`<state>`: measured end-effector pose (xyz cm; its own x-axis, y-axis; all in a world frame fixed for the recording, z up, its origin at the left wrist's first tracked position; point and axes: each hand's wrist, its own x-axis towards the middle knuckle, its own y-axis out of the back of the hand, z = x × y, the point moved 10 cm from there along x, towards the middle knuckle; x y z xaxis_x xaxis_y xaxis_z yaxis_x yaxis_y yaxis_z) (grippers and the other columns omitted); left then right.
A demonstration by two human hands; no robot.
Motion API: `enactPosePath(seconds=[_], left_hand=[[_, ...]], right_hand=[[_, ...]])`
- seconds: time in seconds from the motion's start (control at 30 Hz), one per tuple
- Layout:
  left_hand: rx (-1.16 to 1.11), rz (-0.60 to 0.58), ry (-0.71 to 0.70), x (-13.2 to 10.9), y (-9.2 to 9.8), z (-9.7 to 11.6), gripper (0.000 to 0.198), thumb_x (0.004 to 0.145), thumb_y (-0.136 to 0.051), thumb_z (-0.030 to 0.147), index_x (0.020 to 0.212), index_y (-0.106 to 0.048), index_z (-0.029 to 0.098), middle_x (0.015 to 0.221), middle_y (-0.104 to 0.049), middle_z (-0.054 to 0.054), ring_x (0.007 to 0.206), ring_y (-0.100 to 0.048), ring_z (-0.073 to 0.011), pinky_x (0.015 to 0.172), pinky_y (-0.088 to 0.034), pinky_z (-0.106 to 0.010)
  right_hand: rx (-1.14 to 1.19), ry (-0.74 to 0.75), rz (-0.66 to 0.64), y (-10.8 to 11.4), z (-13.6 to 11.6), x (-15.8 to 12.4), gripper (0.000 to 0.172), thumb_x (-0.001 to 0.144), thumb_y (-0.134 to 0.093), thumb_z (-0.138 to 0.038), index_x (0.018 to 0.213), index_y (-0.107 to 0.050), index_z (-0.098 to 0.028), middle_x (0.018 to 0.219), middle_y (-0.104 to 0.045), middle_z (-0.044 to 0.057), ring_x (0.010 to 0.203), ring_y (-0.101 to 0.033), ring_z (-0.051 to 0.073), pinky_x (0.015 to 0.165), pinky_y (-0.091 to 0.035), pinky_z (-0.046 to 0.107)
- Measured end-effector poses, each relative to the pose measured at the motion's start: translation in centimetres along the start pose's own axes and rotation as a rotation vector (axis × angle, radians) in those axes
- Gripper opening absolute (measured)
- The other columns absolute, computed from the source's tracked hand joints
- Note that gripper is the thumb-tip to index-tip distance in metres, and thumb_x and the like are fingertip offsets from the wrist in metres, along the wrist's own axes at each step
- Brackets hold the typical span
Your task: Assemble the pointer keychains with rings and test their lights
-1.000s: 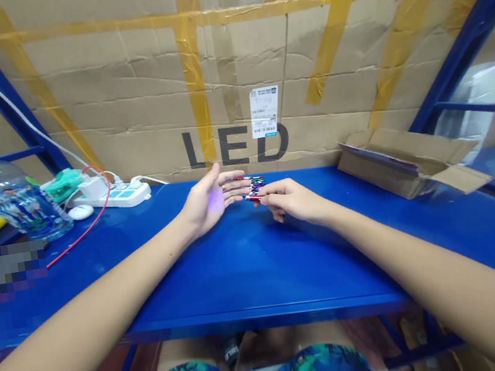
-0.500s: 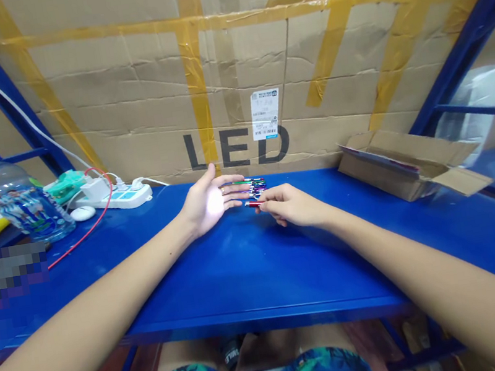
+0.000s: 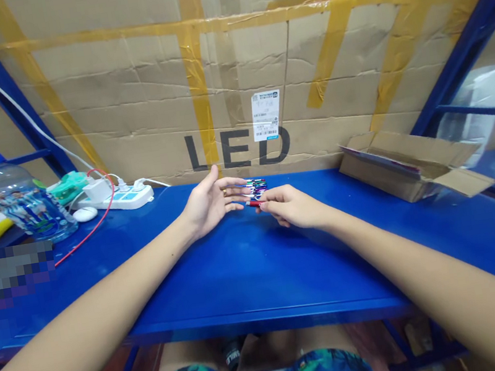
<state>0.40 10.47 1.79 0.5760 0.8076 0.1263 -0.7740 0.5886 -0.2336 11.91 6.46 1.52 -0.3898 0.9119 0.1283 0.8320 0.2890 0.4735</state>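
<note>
Between the thumb and fingers of my right hand (image 3: 295,206) is a small red flashlight (image 3: 254,204), its front end pointing left. My left hand (image 3: 208,207) is held up facing it, palm turned to the right and fingers apart, with nothing in it. No bright spot shows on the palm. Just behind my fingertips lies a cluster of several small shiny flashlight-like pieces (image 3: 258,184) in mixed colours on the blue table (image 3: 243,274). My fingers partly hide that cluster.
An opened cardboard box (image 3: 381,173) sits at the right rear. On the left are a water bottle (image 3: 27,201), a white power strip (image 3: 131,197), a white mouse-like object (image 3: 85,214) and a red cable (image 3: 96,241). A large cardboard sheet (image 3: 135,103) stands behind the table.
The bright white light spot on my left palm has gone out. Both hands stay nearly in place, and the red flashlight is still in my right hand.
</note>
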Motion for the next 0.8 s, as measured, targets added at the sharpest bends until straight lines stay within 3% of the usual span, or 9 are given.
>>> enactPosePath(seconds=[0.8], left_hand=[[-0.001, 0.003, 0.016, 0.03, 0.13, -0.22, 0.070, 0.089, -0.042, 0.073, 0.101, -0.072, 0.012, 0.099, -0.072, -0.017, 0.092, -0.066, -0.0267, 0.078, -0.051, -0.037]], right_hand=[[-0.114, 0.018, -0.033, -0.31, -0.64, -0.25, 0.018, 0.089, -0.052, -0.032, 0.079, -0.058, -0.018, 0.051, -0.050, -0.005, 0.041, -0.046, 0.011, 0.043, -0.036, 0.025]])
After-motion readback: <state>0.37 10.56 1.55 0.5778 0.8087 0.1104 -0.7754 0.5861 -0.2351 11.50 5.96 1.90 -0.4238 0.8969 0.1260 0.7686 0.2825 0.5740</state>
